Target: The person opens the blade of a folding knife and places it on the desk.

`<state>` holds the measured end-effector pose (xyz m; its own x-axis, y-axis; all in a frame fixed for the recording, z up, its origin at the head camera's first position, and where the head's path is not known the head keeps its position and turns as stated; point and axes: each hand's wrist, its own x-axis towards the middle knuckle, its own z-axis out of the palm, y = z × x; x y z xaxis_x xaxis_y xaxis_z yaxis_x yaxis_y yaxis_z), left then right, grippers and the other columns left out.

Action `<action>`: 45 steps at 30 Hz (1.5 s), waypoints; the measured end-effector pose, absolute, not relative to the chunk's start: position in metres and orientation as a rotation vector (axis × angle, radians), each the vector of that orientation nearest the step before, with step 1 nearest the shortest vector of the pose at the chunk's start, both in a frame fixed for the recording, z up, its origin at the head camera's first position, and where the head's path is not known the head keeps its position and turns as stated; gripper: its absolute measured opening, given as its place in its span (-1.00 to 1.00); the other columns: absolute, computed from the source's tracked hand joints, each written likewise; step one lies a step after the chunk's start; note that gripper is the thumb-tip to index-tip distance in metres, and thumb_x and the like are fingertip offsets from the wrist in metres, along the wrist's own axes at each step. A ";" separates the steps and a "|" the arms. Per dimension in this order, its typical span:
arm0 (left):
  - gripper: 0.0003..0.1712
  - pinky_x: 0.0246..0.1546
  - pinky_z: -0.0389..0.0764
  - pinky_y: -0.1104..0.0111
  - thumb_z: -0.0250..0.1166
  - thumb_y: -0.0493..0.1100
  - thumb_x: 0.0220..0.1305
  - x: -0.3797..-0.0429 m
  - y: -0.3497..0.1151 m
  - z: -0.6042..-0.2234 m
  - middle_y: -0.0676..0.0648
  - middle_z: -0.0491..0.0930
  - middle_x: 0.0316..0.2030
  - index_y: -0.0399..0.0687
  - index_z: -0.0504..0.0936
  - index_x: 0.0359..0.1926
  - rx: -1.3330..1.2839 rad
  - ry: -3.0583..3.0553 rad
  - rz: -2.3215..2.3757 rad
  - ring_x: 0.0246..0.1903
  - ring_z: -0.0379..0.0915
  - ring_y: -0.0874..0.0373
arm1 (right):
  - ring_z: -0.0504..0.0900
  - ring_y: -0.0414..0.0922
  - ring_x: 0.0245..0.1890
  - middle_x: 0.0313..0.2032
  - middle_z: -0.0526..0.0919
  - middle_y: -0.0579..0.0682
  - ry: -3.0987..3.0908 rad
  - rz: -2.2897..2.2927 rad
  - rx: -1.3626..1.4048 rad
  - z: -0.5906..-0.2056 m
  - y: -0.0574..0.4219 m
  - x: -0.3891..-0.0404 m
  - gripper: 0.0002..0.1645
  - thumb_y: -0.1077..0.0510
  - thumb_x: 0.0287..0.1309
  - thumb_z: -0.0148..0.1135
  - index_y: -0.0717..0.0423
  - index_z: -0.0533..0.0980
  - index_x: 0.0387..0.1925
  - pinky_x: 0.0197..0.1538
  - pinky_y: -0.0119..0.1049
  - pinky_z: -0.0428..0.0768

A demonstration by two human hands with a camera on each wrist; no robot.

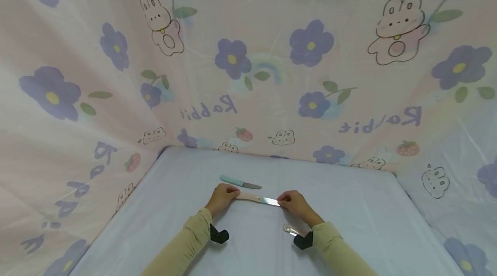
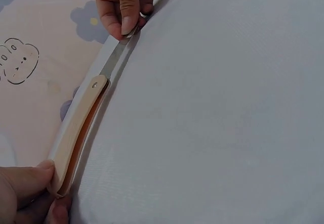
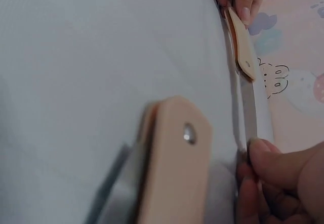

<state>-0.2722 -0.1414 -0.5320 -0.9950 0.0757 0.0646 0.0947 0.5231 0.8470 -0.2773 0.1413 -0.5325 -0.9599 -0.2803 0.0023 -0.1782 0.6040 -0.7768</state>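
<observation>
A folding knife with a cream-peach handle is unfolded and stretched between both hands above the white surface. My left hand pinches the handle's end between thumb and fingers. At the other end, the thumb and fingers of my right hand pinch the metal blade near its tip, which they hide. The left wrist view shows the open slot along the handle and a rivet by the blade. Just beyond the hands lies a knife with a mint-green handle. Close to my right wrist is another peach-handled folding knife, partly hidden in the head view.
A white cloth-covered surface lies under everything. Curtains printed with flowers and rabbits rise at its back and sides. Black wrist mounts sit under both forearms, the right one beside the nearer peach knife.
</observation>
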 end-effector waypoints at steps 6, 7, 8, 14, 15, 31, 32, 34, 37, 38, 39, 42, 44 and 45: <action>-0.86 -0.20 0.52 0.22 0.28 -0.15 0.21 -0.270 -0.139 -0.531 0.02 0.62 -0.33 -0.11 0.69 -0.29 -0.154 -2.720 -1.500 -0.25 0.48 0.15 | 0.45 -0.18 -0.47 -0.50 0.56 -0.11 2.694 -1.335 -0.402 -0.532 0.140 -0.275 -0.96 0.29 0.06 0.29 0.16 0.60 -0.38 -0.38 -0.34 0.46; -0.86 -0.20 0.52 0.22 0.28 -0.15 0.21 -0.269 -0.138 -0.531 0.02 0.62 -0.33 -0.12 0.69 -0.29 -0.155 -2.717 -1.502 -0.25 0.49 0.14 | 0.45 -0.19 -0.46 -0.49 0.56 -0.12 2.697 -1.329 -0.407 -0.534 0.140 -0.275 -0.96 0.29 0.07 0.28 0.15 0.59 -0.38 -0.38 -0.36 0.46; -0.86 -0.20 0.53 0.22 0.28 -0.16 0.21 -0.269 -0.138 -0.531 0.02 0.63 -0.33 -0.13 0.69 -0.28 -0.160 -2.713 -1.501 -0.25 0.49 0.13 | 0.45 -0.19 -0.46 -0.49 0.56 -0.12 2.701 -1.325 -0.420 -0.535 0.141 -0.276 -0.96 0.28 0.07 0.28 0.15 0.59 -0.37 -0.39 -0.36 0.45; -0.86 -0.23 0.54 0.26 0.28 -0.17 0.21 -0.270 -0.138 -0.534 0.02 0.62 -0.33 -0.13 0.68 -0.27 -0.187 -2.690 -1.503 -0.26 0.50 0.15 | 0.44 -0.19 -0.44 -0.44 0.58 -0.12 2.703 -1.325 -0.454 -0.537 0.144 -0.275 -0.94 0.24 0.10 0.27 0.14 0.60 -0.34 -0.38 -0.38 0.45; -0.86 -0.24 0.54 0.27 0.28 -0.17 0.21 -0.270 -0.138 -0.534 0.03 0.62 -0.33 -0.13 0.68 -0.27 -0.189 -2.686 -1.504 -0.26 0.49 0.16 | 0.44 -0.19 -0.43 -0.43 0.58 -0.12 2.701 -1.327 -0.451 -0.537 0.144 -0.275 -0.94 0.23 0.10 0.28 0.13 0.61 -0.34 -0.37 -0.38 0.45; -0.89 -0.26 0.54 0.27 0.30 -0.20 0.19 -0.270 -0.137 -0.537 0.01 0.62 -0.35 -0.14 0.68 -0.28 -0.194 -2.707 -1.438 -0.30 0.48 0.16 | 0.48 -0.19 -0.39 -0.40 0.60 -0.11 2.723 -1.330 -0.468 -0.539 0.147 -0.273 -0.91 0.28 0.09 0.28 0.13 0.60 -0.30 -0.32 -0.37 0.48; -0.88 -0.27 0.54 0.28 0.30 -0.20 0.19 -0.270 -0.138 -0.537 0.02 0.61 -0.35 -0.14 0.68 -0.28 -0.195 -2.712 -1.428 -0.31 0.48 0.17 | 0.49 -0.19 -0.39 -0.40 0.60 -0.10 2.723 -1.331 -0.466 -0.539 0.147 -0.274 -0.91 0.28 0.09 0.28 0.14 0.60 -0.30 -0.33 -0.37 0.48; -0.88 -0.28 0.54 0.29 0.30 -0.20 0.19 -0.270 -0.137 -0.537 0.02 0.61 -0.36 -0.14 0.68 -0.27 -0.200 -2.718 -1.416 -0.32 0.48 0.17 | 0.49 -0.19 -0.39 -0.40 0.60 -0.09 2.712 -1.341 -0.453 -0.539 0.147 -0.273 -0.90 0.29 0.09 0.27 0.15 0.60 -0.30 -0.34 -0.38 0.49; -0.86 -0.26 0.54 0.27 0.28 -0.21 0.20 -0.270 -0.137 -0.536 0.00 0.62 -0.34 -0.17 0.67 -0.24 -0.218 -2.716 -1.407 -0.31 0.49 0.16 | 0.50 -0.19 -0.39 -0.40 0.60 -0.09 2.698 -1.346 -0.462 -0.538 0.149 -0.274 -0.88 0.30 0.09 0.27 0.17 0.59 -0.28 -0.34 -0.39 0.50; -0.85 -0.26 0.54 0.27 0.28 -0.22 0.20 -0.270 -0.136 -0.535 -0.01 0.62 -0.34 -0.19 0.66 -0.23 -0.225 -2.714 -1.404 -0.30 0.49 0.15 | 0.51 -0.19 -0.39 -0.39 0.60 -0.09 2.691 -1.346 -0.470 -0.538 0.150 -0.274 -0.87 0.29 0.09 0.27 0.17 0.58 -0.27 -0.34 -0.39 0.50; -0.84 -0.25 0.54 0.27 0.28 -0.23 0.20 -0.270 -0.136 -0.535 -0.02 0.62 -0.33 -0.21 0.66 -0.22 -0.229 -2.711 -1.404 -0.29 0.49 0.14 | 0.51 -0.18 -0.38 -0.39 0.60 -0.09 2.681 -1.352 -0.481 -0.538 0.152 -0.274 -0.86 0.28 0.09 0.27 0.18 0.58 -0.26 -0.35 -0.39 0.51; -0.80 -0.24 0.53 0.28 0.27 -0.22 0.22 -0.270 -0.135 -0.533 -0.01 0.61 -0.29 -0.21 0.65 -0.17 -0.217 -2.706 -1.418 -0.27 0.48 0.15 | 0.52 -0.17 -0.36 -0.36 0.60 -0.09 2.654 -1.362 -0.497 -0.537 0.161 -0.275 -0.85 0.24 0.12 0.27 0.16 0.58 -0.23 -0.35 -0.38 0.52; -0.78 -0.25 0.52 0.29 0.26 -0.20 0.23 -0.269 -0.133 -0.530 -0.01 0.60 -0.27 -0.20 0.65 -0.14 -0.209 -2.692 -1.441 -0.26 0.46 0.14 | 0.53 -0.15 -0.33 -0.34 0.61 -0.08 2.644 -1.382 -0.496 -0.536 0.168 -0.275 -0.85 0.23 0.14 0.25 0.14 0.59 -0.21 -0.34 -0.36 0.53; -0.78 -0.24 0.52 0.29 0.25 -0.19 0.24 -0.269 -0.132 -0.529 0.00 0.60 -0.26 -0.19 0.65 -0.13 -0.208 -2.683 -1.448 -0.25 0.45 0.15 | 0.52 -0.15 -0.33 -0.33 0.61 -0.08 2.644 -1.387 -0.488 -0.536 0.172 -0.275 -0.85 0.22 0.15 0.25 0.13 0.59 -0.21 -0.34 -0.35 0.53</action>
<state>-0.2689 -0.1319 -0.5289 -0.9871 0.0786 0.1394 0.1596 0.5423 0.8249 -0.2746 0.1724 -0.5361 -0.9413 -0.3344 0.0458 -0.2278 0.5294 -0.8172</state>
